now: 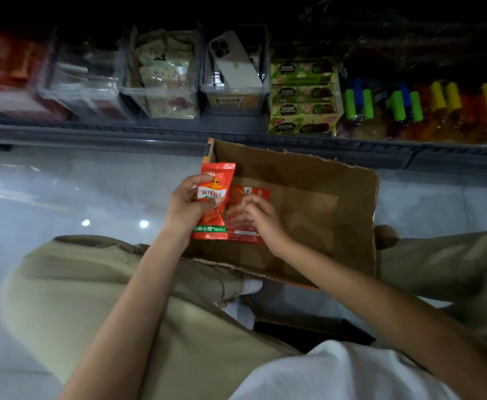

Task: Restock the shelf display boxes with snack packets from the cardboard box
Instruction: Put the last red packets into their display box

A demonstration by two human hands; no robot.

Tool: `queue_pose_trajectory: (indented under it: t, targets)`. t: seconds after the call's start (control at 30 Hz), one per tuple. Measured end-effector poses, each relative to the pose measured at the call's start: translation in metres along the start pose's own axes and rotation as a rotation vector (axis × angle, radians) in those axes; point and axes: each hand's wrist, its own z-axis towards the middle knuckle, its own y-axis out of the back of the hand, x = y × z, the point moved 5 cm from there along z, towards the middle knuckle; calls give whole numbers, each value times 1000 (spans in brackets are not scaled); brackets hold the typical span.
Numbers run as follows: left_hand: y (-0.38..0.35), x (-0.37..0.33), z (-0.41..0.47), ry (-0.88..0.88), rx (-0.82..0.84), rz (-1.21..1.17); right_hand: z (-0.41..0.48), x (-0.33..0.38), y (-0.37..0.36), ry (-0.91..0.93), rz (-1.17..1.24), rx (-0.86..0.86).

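An open cardboard box [323, 192] lies on the floor between my knees, below the shelf. My left hand [187, 206] grips a red snack packet [215, 194] upright over the box's left side. My right hand [256, 217] is curled over a second red packet [248, 197] lying inside the box, fingers pinching at it. On the shelf stand clear display boxes [161, 90], one holding pale packets, one beside it looking bare.
A phone [236, 64] lies on top of a clear bin [230, 96]. Green-and-cream snack cartons [303, 96] stand to its right, then coloured bottles [427, 105]. Red packaging [3, 64] sits at the far left. The dark shelf edge [121, 131] runs above the glossy floor.
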Motion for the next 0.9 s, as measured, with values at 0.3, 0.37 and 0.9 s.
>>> queue_pose_trajectory:
  t: [0.3, 0.37, 0.9]
  targets:
    - [19, -14, 9, -58, -197, 78, 86, -104, 46, -282, -1192, 257]
    - [23, -12, 12, -31, -223, 76, 90, -114, 45, -344, -1285, 292]
    - [30, -14, 12, 28, -247, 59, 112, -133, 44, -402, -1437, 245]
